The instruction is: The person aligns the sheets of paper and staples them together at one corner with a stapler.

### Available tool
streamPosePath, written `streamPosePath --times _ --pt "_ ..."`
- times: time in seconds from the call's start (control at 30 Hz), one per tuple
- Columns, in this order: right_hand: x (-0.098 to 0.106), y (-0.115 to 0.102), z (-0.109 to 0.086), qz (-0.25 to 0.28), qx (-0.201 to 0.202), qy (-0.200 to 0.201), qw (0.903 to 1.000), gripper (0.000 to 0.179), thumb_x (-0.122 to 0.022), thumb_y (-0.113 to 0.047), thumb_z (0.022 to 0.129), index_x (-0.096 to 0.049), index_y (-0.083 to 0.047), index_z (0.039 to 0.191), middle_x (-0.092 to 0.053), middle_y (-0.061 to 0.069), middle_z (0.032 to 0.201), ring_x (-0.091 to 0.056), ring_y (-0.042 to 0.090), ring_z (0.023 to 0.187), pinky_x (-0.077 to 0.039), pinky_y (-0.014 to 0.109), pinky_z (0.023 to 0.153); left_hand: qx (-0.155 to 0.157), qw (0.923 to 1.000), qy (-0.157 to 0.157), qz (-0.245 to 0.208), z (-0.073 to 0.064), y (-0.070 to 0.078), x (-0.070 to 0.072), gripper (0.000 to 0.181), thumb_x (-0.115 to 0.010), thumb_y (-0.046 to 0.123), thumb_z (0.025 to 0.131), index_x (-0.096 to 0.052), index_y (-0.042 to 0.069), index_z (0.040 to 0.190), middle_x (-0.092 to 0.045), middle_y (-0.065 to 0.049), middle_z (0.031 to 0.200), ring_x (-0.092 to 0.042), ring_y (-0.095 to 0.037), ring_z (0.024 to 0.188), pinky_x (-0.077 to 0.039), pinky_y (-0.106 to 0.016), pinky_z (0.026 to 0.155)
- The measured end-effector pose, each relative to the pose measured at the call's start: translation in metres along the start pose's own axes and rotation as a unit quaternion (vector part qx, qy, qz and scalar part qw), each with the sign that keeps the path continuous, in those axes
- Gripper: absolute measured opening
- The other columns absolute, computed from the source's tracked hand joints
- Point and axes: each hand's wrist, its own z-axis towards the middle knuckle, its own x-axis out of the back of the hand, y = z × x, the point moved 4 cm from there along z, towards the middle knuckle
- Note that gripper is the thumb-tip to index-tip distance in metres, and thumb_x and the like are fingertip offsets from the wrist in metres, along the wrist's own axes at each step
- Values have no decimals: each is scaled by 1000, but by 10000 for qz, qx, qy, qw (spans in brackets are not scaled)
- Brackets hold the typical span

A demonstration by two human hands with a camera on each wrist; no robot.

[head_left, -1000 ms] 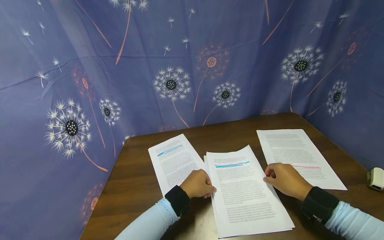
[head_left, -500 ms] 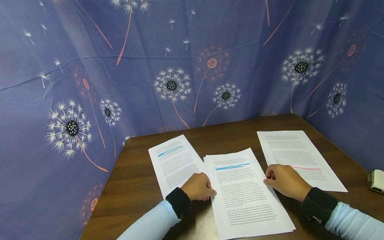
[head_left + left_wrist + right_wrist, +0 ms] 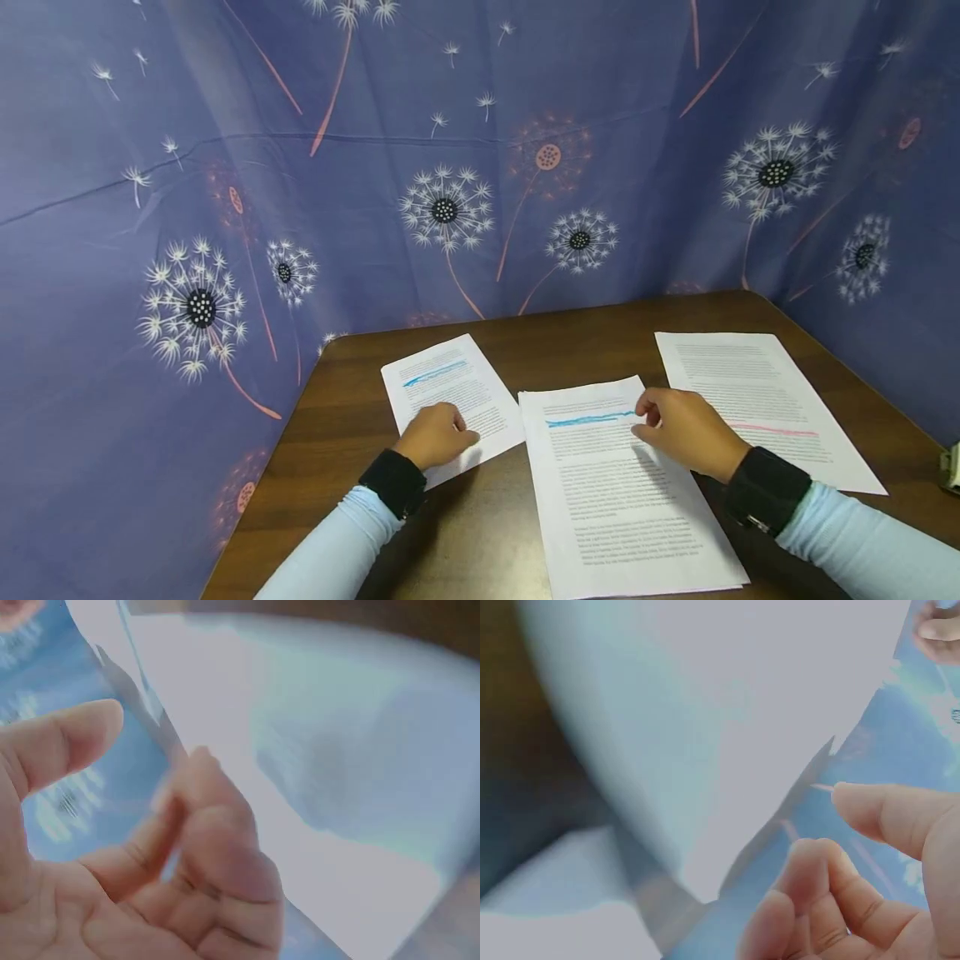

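A stack of printed sheets [image 3: 622,500] with a blue highlighted line lies in the middle of the table. My left hand [image 3: 437,435] has its fingers loosely bent above a printed sheet [image 3: 442,385] on the left, also marked in blue. In the left wrist view that hand [image 3: 172,862] has its thumb apart from the fingers and holds nothing. My right hand [image 3: 690,429] hovers over the stack's upper right side. The right wrist view shows this hand [image 3: 855,877] with thumb and fingers apart, nothing between them.
A sheet with a pink highlighted line [image 3: 738,379] lies at the right of the brown wooden table [image 3: 577,325]. A pale object [image 3: 951,468] is cut off at the right edge. A blue dandelion-print cloth [image 3: 337,217] hangs behind the table.
Both hands have let go of the stack's side edges. The left hand moved left over the left sheet; the right hand moved up and slightly left over the stack. The view shifted slightly.
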Motion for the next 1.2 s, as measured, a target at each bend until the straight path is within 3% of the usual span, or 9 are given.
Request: streamPosePath --times 0.1,0.2,0.27,0.33,0.5,0.63,0.87,1.07,1.2 --pt "-6 -23 22 107 89 -88 9999 25 -82 -21 86 -71 -5 102 -68 3 88 -61 17 78 -50 36 69 786 9963 231 255 6 -38 16 40 -74 39 88 -70 0 90 -64 -10 86 -56 -24 73 -47 -38 65" --pt "-18 -50 46 256 228 -189 9992 32 -81 -23 87 -71 -3 109 -73 11 101 -68 23 90 -56 44 80 1496 9870 319 497 6 -68 30 54 -71 46 90 -70 -6 106 -62 -23 103 -60 -35 87 -52 -48 74" --pt "-30 -67 61 461 302 -265 9981 37 -80 -25 88 -70 -1 114 -73 16 111 -70 29 99 -57 48 86 1879 9796 322 641 3 -79 36 65 -68 50 92 -66 -7 123 -56 -32 124 -57 -45 106 -51 -60 89" --pt "-43 -85 74 649 351 -340 9967 42 -80 -26 88 -68 1 119 -73 18 118 -70 33 106 -56 49 92 2072 9752 252 731 -1 -85 40 68 -64 53 94 -64 -6 129 -51 -36 131 -54 -52 116 -48 -68 95" --pt "-73 -121 99 984 347 -554 9930 49 -78 -25 89 -65 4 126 -70 22 124 -68 36 115 -53 50 97 2153 9722 188 898 -4 -90 38 70 -60 58 95 -66 -4 128 -50 -37 131 -50 -54 120 -47 -70 95" --pt "-92 -134 120 596 325 -332 9971 46 -77 -23 87 -67 3 124 -72 17 113 -67 32 107 -53 47 93 2224 9692 278 1022 -2 -91 34 75 -60 62 93 -65 -3 130 -50 -35 127 -50 -51 116 -49 -67 91" --pt "-104 -132 136 253 180 -222 9993 40 -77 -18 84 -69 2 118 -68 12 100 -64 26 94 -54 43 85 2369 9635 279 1215 4 -87 32 82 -60 67 90 -65 -7 125 -50 -33 110 -51 -47 104 -51 -61 84" --pt "-108 -131 140 -231 69 -199 9995 34 -80 -22 83 -70 -2 108 -71 13 100 -66 35 100 -52 48 92 2347 9639 326 1211 7 -83 30 82 -61 69 89 -66 -7 119 -50 -31 107 -52 -45 102 -51 -59 81" --pt "-111 -131 145 -383 -128 -469 9981 40 -80 -32 83 -69 -4 109 -72 14 103 -64 39 105 -49 52 96 2385 9631 330 1203 6 -82 29 79 -61 68 88 -67 -6 116 -51 -30 107 -52 -44 101 -51 -57 80"
